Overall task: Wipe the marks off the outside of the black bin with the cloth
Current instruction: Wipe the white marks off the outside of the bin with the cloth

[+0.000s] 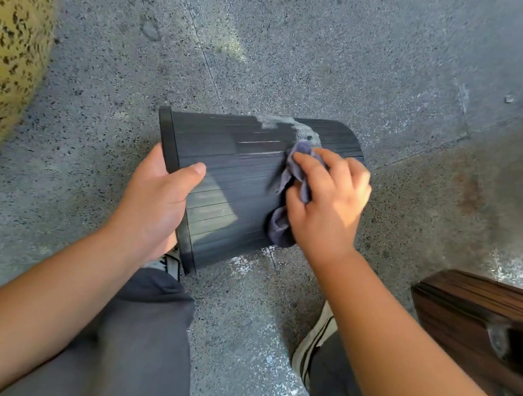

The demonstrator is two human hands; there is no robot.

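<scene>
Black ribbed plastic forms the wall of the bin point(224, 168), which lies on its side, held above the speckled grey floor point(301, 57) with its rim to the left and its base to the right.

A pale grey smear point(288, 126) remains on the upper wall near the base end. Thin light streaks point(259, 142) run along the ribs just left of the smear. The lower half of the visible wall shows no clear marks, only a sunlit patch. The far side of the bin is hidden, so its condition cannot be told.

The cloth point(291, 181), a bluish-grey bundle, lies against the wall just below the smear. The right hand point(327, 201) grips the cloth: its fingers point(309, 164) are curled over the bundle and press it to the ribs.

The left hand point(153, 199) steadies the bin at the rim end. Its thumb point(192, 171) lies across the outer wall; the other fingers are hidden behind the rim, apparently wrapped round it.

Judgement: the task is in progress. The smear and streaks are still to be wiped, and the hidden side may need a check.

White flecks point(243, 263) lie on the floor below the bin. A dark wooden object point(480, 317) stands at the right edge.
</scene>
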